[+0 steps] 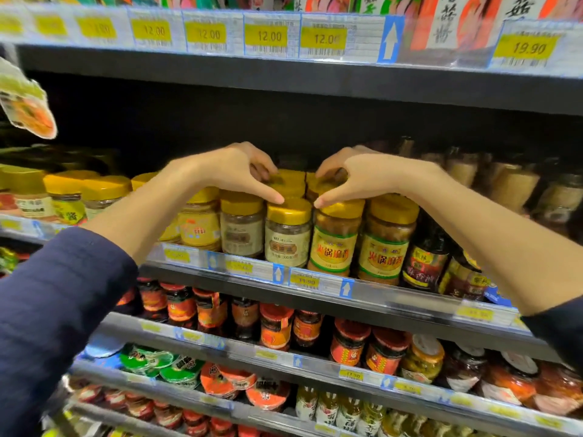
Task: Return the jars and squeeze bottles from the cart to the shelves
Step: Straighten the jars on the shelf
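Note:
Both my hands reach onto a shelf point(315, 290) of yellow-lidded jars at chest height. My left hand point(239, 171) curls over the lid of a jar point(288, 181) in the second row, its thumb reaching down to the front jar with a cream label point(287, 234). My right hand point(350, 175) mirrors it, fingers curled over the lid of the neighbouring second-row jar point(318, 186), thumb touching the lid of a front jar with a yellow and green label point(336, 238). The gripped jars' bodies are hidden behind the front row.
More yellow-lidded jars point(66, 197) fill the shelf to the left, dark sauce bottles point(426, 257) stand to the right. Red-lidded jars point(274, 329) line the shelf below. The upper shelf edge point(265, 36) with price tags hangs close above. A packet point(25, 102) dangles at top left.

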The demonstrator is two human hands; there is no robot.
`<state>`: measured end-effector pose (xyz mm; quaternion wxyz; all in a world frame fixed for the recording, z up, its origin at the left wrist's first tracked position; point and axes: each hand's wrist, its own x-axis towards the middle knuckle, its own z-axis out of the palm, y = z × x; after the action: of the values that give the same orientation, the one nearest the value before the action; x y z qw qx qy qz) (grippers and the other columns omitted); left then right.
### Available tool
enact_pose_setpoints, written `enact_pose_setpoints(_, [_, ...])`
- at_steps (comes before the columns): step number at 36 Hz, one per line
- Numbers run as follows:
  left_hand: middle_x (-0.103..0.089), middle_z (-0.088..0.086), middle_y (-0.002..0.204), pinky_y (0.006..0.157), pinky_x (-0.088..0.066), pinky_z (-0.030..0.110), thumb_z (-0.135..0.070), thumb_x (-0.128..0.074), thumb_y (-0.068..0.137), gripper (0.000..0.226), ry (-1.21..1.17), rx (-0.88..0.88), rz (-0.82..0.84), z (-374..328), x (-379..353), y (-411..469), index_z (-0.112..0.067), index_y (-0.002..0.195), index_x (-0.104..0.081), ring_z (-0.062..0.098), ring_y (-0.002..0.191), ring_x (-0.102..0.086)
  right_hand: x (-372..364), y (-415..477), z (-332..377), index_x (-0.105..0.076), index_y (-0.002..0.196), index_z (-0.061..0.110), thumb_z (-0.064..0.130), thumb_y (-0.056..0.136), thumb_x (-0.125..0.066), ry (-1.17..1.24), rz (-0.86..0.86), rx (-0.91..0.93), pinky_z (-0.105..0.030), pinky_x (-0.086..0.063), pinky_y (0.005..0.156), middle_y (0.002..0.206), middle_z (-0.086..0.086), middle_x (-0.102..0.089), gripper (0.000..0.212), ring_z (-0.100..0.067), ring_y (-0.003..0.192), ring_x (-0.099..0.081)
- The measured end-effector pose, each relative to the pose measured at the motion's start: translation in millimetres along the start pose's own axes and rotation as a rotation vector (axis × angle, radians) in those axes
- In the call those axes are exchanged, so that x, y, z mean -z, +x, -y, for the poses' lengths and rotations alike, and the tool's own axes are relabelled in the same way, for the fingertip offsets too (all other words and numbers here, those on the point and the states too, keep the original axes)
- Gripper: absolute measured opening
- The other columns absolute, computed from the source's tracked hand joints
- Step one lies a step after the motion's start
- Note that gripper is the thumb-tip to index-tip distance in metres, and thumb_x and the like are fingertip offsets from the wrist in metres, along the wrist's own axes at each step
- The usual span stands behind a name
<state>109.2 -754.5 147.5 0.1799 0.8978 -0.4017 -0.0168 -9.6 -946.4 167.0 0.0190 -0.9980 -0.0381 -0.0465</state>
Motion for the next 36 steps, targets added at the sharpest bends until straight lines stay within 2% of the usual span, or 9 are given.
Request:
enact_pose_setpoints(4, [-0.056, -0.010, 0.119, 0.095, -0.049, 0.035, -0.078, -0.065, 0.044, 0.090, 0.087, 0.021, 0.006, 24, 5, -5, -0.031, 0.120, -0.055, 0.011, 0.108, -0.056, -7, 18, 19, -0.040, 0.139, 0.025, 0.053, 0.080, -0.060, -0.015, 0.039, -0.011, -0.030, -0.045, 0.089, 0.144, -0.001, -0.040, 0.068, -0.023, 0.126, -0.045])
enact_pose_setpoints(6, [-0.054, -0.011, 0.116, 0.094, -0.048, 0.030, -0.069, -0.070, 0.053, 0.083, 0.118, 0.024, 0.015, 34, 7, -2, -0.028, 0.123, -0.054, 0.010, 0.107, -0.056, -10, 26, 28, -0.040, 0.139, 0.025, 0.056, 0.079, -0.060, -0.030, 0.053, -0.039, -0.029, -0.043, 0.088, 0.142, -0.001, -0.041, 0.071, -0.023, 0.125, -0.046])
enact_pose_setpoints(8, [-0.056, -0.008, 0.117, 0.092, -0.047, 0.028, -0.062, -0.074, 0.058, 0.079, 0.139, 0.027, 0.044, 45, 8, 1, -0.027, 0.126, -0.053, 0.012, 0.108, -0.056, -16, 35, 36, -0.042, 0.138, 0.023, 0.060, 0.075, -0.061, -0.034, 0.072, -0.059, -0.031, -0.045, 0.095, 0.143, -0.002, -0.042, 0.076, -0.023, 0.125, -0.046])
enact_pose_setpoints(11, [-0.056, -0.005, 0.127, 0.097, -0.047, 0.035, -0.068, -0.071, 0.055, 0.087, 0.179, 0.025, 0.095, 56, 6, 4, -0.028, 0.129, -0.050, 0.015, 0.114, -0.055, -23, 45, 46, -0.043, 0.137, 0.022, 0.063, 0.070, -0.065, -0.020, 0.105, -0.117, -0.039, -0.045, 0.100, 0.140, -0.005, -0.045, 0.082, -0.026, 0.123, -0.048])
enact_pose_setpoints(15, [-0.056, -0.003, 0.129, 0.089, -0.045, 0.026, -0.068, -0.069, 0.059, 0.087, 0.192, -0.004, 0.106, 68, 4, 9, -0.024, 0.132, -0.049, 0.011, 0.106, -0.055, -29, 53, 53, -0.045, 0.135, 0.021, 0.064, 0.069, -0.065, -0.030, 0.124, -0.187, -0.036, -0.044, 0.095, 0.139, -0.005, -0.043, 0.082, -0.026, 0.123, -0.046])
enact_pose_setpoints(20, [-0.049, 0.001, 0.133, 0.099, -0.045, 0.037, -0.071, -0.066, 0.059, 0.090, 0.233, -0.016, 0.109, 76, -2, 16, -0.024, 0.134, -0.047, 0.020, 0.119, -0.049, -27, 56, 57, -0.046, 0.134, 0.016, 0.059, 0.071, -0.066, -0.019, 0.150, -0.228, -0.034, -0.045, 0.093, 0.135, -0.006, -0.049, 0.079, -0.025, 0.120, -0.049])
enact_pose_setpoints(25, [-0.054, 0.002, 0.130, 0.087, -0.044, 0.027, -0.062, -0.070, 0.064, 0.086, 0.168, -0.057, 0.104, 77, -1, 19, -0.020, 0.135, -0.046, 0.016, 0.109, -0.052, -26, 58, 62, -0.042, 0.138, 0.015, 0.054, 0.072, -0.069, -0.014, 0.169, -0.269, -0.034, -0.046, 0.094, 0.136, -0.008, -0.050, 0.080, -0.027, 0.121, -0.050])
enact_pose_setpoints(28, [-0.055, 0.002, 0.128, 0.082, -0.041, 0.025, -0.059, -0.071, 0.066, 0.083, 0.145, -0.080, 0.117, 79, -1, 19, -0.021, 0.135, -0.046, 0.010, 0.098, -0.047, -26, 58, 64, -0.040, 0.139, 0.016, 0.052, 0.073, -0.069, -0.033, 0.178, -0.275, -0.035, -0.044, 0.096, 0.139, -0.008, -0.047, 0.080, -0.027, 0.124, -0.048])
enact_pose_setpoints(36, [-0.056, 0.001, 0.127, 0.081, -0.042, 0.024, -0.058, -0.073, 0.065, 0.082, 0.120, -0.112, 0.103, 81, -4, 20, -0.020, 0.133, -0.048, 0.009, 0.096, -0.047, -29, 60, 63, -0.043, 0.137, 0.019, 0.057, 0.068, -0.070, -0.020, 0.153, -0.301, -0.035, -0.047, 0.096, 0.137, -0.007, -0.049, 0.083, -0.026, 0.123, -0.049])
